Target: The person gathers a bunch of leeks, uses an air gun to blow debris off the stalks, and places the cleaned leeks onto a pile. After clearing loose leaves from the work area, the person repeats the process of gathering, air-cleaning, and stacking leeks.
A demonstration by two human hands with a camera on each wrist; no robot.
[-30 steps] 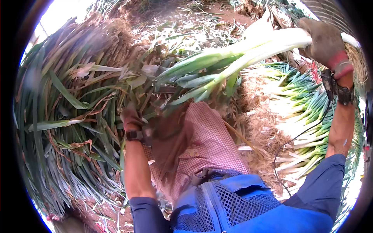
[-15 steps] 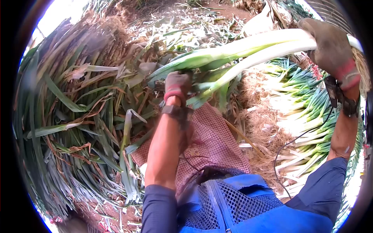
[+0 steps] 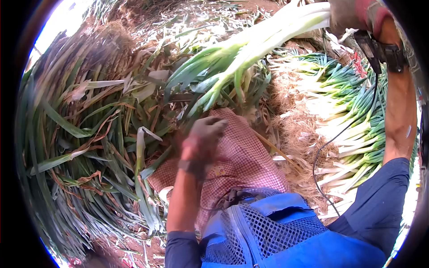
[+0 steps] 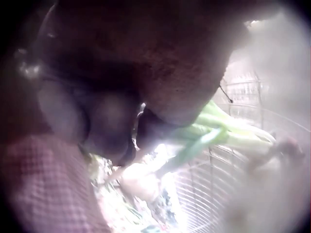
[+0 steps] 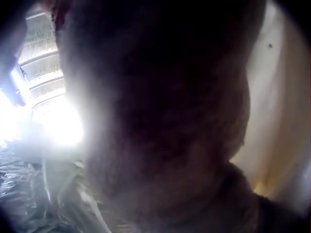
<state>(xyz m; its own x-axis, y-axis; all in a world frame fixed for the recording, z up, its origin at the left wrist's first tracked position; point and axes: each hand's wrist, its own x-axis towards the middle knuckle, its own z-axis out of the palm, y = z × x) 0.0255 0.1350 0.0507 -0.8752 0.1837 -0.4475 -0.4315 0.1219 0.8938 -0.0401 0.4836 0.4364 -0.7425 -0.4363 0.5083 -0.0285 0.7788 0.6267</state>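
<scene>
Two long green onions [image 3: 263, 38], white at the stalk and green at the leaves, stretch across the top of the head view. My gloved right hand [image 3: 351, 15] grips them by the white end at the upper right; it fills the right wrist view as a dark shape [image 5: 160, 116]. Below the drooping leaves, my gloved left hand [image 3: 203, 136] is blurred over the checked cloth on the lap, apart from the onions. Its fingers look loosely bent, with nothing visible in them. The left wrist view shows this hand [image 4: 165, 63] dark, with green onion [image 4: 214, 133] beyond it.
A large heap of untrimmed onions [image 3: 80, 147] lies at left. Pale-stalked onions [image 3: 353, 134] lie in a row at right, roots inward. Leaf scraps [image 3: 205, 27] cover the ground ahead. A black cable [image 3: 315, 165] runs from the right wrist.
My right hand has moved up and slightly left with the onions. My left hand rose from the left heap to the leaves, then came away from them, down over the cloth.
</scene>
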